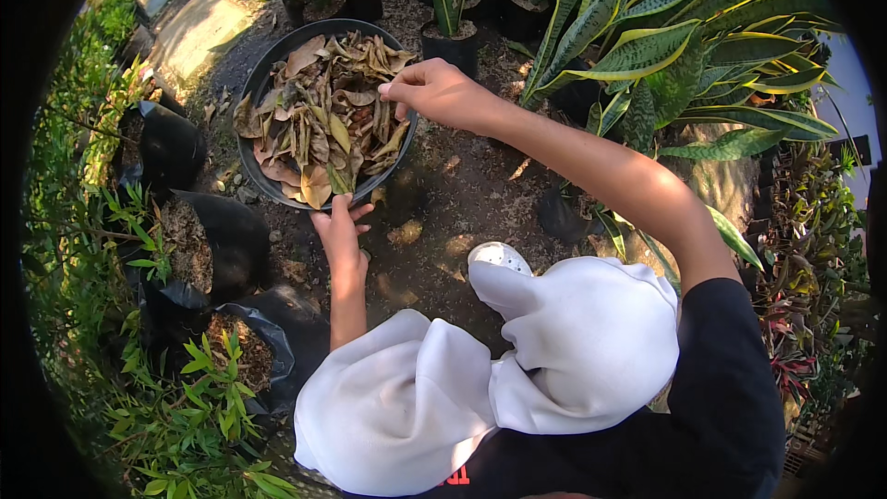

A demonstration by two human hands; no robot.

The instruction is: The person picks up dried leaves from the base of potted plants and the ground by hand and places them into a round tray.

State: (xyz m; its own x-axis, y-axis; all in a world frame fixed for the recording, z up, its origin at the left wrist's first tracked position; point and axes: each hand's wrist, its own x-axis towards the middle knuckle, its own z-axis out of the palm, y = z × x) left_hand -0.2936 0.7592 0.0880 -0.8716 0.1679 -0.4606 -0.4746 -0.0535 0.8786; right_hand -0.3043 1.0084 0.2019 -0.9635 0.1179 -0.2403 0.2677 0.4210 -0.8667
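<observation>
A round black plastic basin (pixel 251 165) full of dry brown leaves (pixel 315 100) stands on the soil in front of me. My left hand (pixel 341 225) is at its near rim, the thumb on the edge beside a greenish leaf and the other fingers spread below; whether it grips the rim is not clear. My right hand (pixel 433 93) is over the basin's right edge, thumb and forefinger close together beside the leaves. Whether something small is between those fingertips cannot be made out.
Black grow bags (pixel 232 242) of soil and leafy shrubs (pixel 208 388) line the left side. Potted snake plants (pixel 624 55) crowd the top and right, one black pot (pixel 450 52) close to the basin. A white perforated shoe (pixel 500 258) shows by my knee.
</observation>
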